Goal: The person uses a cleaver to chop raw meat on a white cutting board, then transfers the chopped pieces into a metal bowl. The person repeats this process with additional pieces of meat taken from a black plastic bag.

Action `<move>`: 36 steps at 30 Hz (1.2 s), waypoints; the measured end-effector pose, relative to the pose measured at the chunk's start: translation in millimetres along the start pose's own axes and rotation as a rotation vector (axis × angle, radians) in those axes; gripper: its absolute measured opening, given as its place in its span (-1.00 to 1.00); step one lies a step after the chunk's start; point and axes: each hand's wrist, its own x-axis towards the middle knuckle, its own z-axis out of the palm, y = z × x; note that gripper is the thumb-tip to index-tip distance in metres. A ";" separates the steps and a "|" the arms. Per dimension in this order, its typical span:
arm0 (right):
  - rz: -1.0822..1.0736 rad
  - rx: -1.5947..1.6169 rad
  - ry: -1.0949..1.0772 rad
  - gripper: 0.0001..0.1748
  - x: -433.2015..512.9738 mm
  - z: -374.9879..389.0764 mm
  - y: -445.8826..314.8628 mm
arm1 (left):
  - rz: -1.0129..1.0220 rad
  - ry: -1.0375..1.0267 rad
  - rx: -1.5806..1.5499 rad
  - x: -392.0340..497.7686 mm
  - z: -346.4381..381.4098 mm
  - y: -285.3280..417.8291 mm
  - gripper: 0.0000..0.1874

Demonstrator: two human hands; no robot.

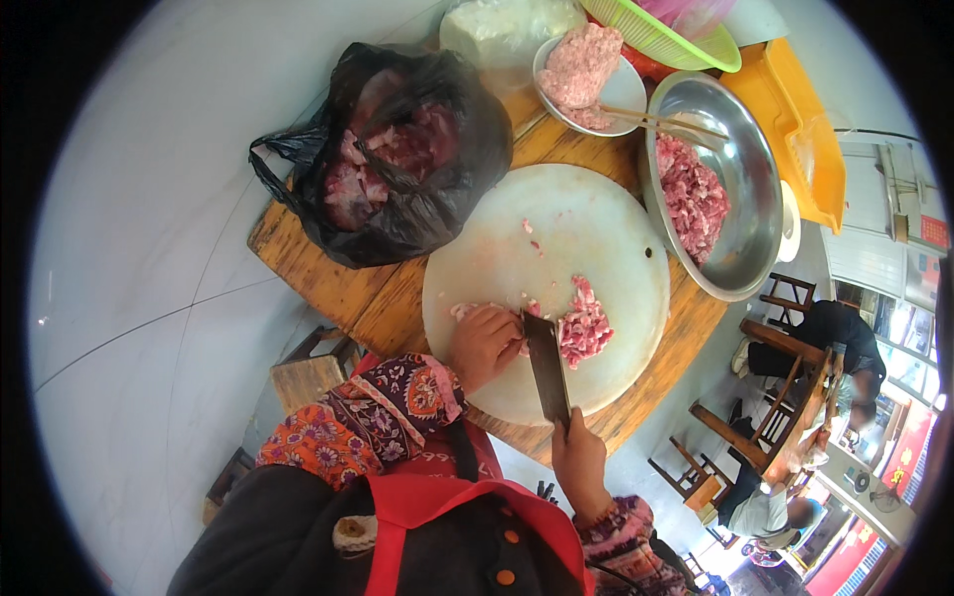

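My right hand (579, 460) grips the handle of a cleaver (546, 365), its dark blade upright over the round white cutting board (551, 216). With bent fingers my left hand (484, 344) presses on a strip of raw meat (463, 309) just left of the blade; most of that strip is hidden under the hand. To the right of the blade lies a small heap of chopped meat (586, 328). A few scraps are scattered farther up the board.
A black plastic bag of meat (417, 164) stands left on the wooden table (387, 305). At the back right are a steel basin (753, 216) holding chopped meat and a white bowl (630, 89) of minced meat with chopsticks (671, 123). People sit at another table (790, 417).
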 end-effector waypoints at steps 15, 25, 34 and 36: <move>0.006 0.085 -0.030 -0.74 -0.3 -6.1 -2.0 | -0.006 -0.047 0.006 -4.7 -0.8 -1.2 -0.80; -0.169 0.125 0.296 -0.62 122.0 13.8 -42.9 | 0.048 -0.048 0.000 -3.5 3.9 -0.9 -0.80; 0.060 0.155 -0.065 -0.66 -10.5 -3.9 -2.7 | 0.033 -0.036 0.037 -4.5 -2.1 0.7 -0.78; 0.038 0.131 0.038 -0.70 1.4 9.5 -7.4 | 0.033 -0.041 0.034 -4.8 -1.5 0.4 -0.78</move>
